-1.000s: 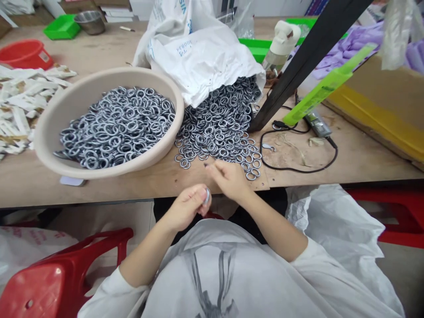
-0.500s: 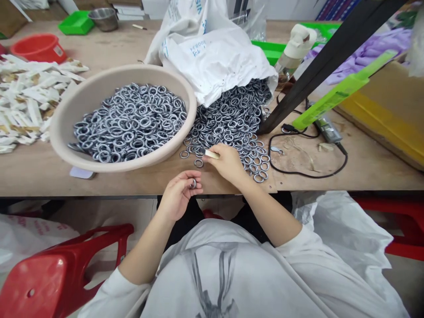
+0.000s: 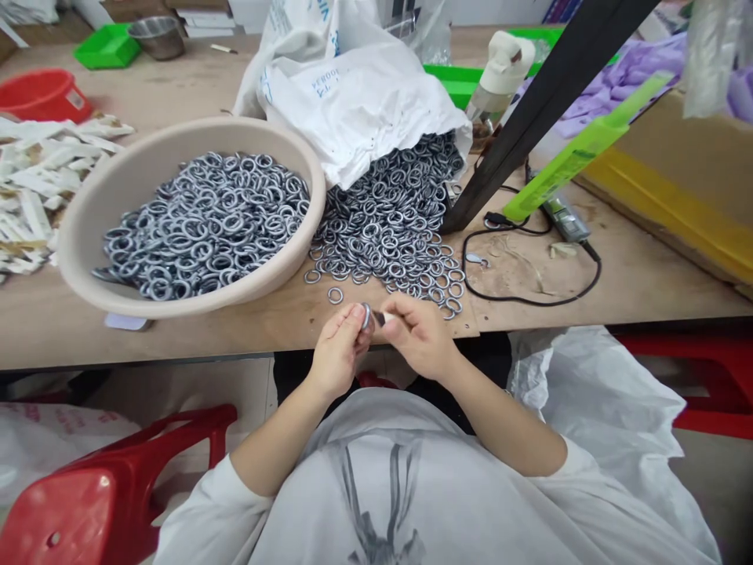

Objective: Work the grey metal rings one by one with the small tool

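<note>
My left hand [image 3: 341, 351] pinches a grey metal ring [image 3: 366, 315] between thumb and fingers, just in front of the table edge. Close by on the right, my right hand [image 3: 420, 333] is closed around a small white-handled tool with a dark tip [image 3: 380, 319]. That tip points at the ring, and whether it touches is too small to tell. Beyond both hands lies a heap of loose rings [image 3: 394, 235], spilling from a white sack [image 3: 365, 102]. One single ring [image 3: 335, 295] lies apart on the wooden table.
A beige basin [image 3: 318, 180] full of rings stands at the left. White strips [image 3: 35, 180] are piled farther left, near a red basin [image 3: 41, 96]. Rightward are a dark post [image 3: 529, 125], a black cable [image 3: 529, 301] and a bright green tool [image 3: 582, 157].
My right hand has drawn back from the heap of rings toward my left hand, bringing the white-handled tool to the ring. My left hand has raised the ring and shifted right.
</note>
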Available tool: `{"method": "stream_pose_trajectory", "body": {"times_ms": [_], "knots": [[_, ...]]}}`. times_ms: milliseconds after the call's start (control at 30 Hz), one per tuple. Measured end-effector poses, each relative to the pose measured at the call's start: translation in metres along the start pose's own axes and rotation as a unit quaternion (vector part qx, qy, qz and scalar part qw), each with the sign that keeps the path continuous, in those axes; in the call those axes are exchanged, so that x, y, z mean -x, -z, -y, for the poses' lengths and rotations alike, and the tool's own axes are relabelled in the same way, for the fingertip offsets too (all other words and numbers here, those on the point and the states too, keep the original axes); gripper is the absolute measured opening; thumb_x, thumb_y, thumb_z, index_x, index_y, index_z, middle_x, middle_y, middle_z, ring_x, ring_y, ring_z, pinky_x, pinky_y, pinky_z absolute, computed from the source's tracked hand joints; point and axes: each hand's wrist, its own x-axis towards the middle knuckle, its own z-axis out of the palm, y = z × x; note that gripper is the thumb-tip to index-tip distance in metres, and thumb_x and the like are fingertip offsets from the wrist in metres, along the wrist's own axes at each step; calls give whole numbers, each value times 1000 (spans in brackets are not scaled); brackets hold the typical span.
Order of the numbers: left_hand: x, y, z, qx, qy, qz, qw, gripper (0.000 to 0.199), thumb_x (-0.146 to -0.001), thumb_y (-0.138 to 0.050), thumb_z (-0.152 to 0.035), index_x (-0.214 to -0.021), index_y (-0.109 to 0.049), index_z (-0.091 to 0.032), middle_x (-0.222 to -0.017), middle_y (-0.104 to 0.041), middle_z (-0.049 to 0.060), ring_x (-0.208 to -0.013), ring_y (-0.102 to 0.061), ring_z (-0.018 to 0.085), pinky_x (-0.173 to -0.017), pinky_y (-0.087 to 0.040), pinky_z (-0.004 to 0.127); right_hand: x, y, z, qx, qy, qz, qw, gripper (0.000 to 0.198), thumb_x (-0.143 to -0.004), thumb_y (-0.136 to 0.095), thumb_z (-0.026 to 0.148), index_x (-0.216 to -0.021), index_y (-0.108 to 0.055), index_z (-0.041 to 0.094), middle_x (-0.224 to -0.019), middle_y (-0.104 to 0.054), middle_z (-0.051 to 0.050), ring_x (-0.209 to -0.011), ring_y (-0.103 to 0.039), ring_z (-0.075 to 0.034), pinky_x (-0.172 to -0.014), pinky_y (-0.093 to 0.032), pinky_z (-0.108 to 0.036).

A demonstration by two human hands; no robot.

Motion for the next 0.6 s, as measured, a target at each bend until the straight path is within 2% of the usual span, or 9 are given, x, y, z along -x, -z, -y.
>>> {"method": "stream_pose_trajectory", "body": {"times_ms": [100,233,400,467,533,600], "knots": [[1,-1,0,13,7,-8,1000,48,-74,-74,-55,-67,-43,-19,-57,-30,-7,-48,-22,6,-43,-20,18,6,0,5,93,51,34,994,51,-97,-44,59,-65,-46,20,-61,-48,2,-59,-44,-11,-57,-29,-26],[2,4,3,1,6,6,1000,49,-75,-74,-55,-67,-42,-19,-57,-28,-7,-49,-21,6,-44,-20,19,7,0,3,140,64,45,987,53,-97,-43,57,-60,-37,20,-58,-43,3,-55,-37,-10,-55,-24,-27],[14,9,5,-35,25,118,992,49,-83,-67,-55,-62,-45,-17,-56,-33,-5,-49,-25,6,-47,-21,21,-6,9,-17,171,-25,-13,985,55,-98,-40,58,-59,-40,20,-53,-38,5,-52,-36,-11,-54,-23,-27],[18,13,3,-29,19,111,993,48,-84,-67,-53,-62,-47,-16,-57,-37,-4,-49,-28,6,-47,-22,21,-14,7,-20,186,-36,-5,982,48,-99,-43,54,-67,-53,20,-59,-50,3,-57,-46,-12,-57,-28,-26],[20,21,-2,-20,-3,67,998,44,-82,-69,-51,-64,-51,-15,-58,-44,-2,-48,-31,6,-45,-22,21,-22,-1,-18,215,-11,32,976,31,-98,-51,48,-92,-65,21,-82,-66,0,-75,-59,-15,-64,-35,-25],[20,32,-8,-19,-27,20,999,37,-79,-74,-48,-70,-59,-15,-62,-52,-1,-47,-34,5,-44,-24,20,-32,-15,-13,280,16,76,957,29,-95,-58,43,-116,-64,25,-107,-68,-3,-94,-63,-20,-70,-40,-27]]}}
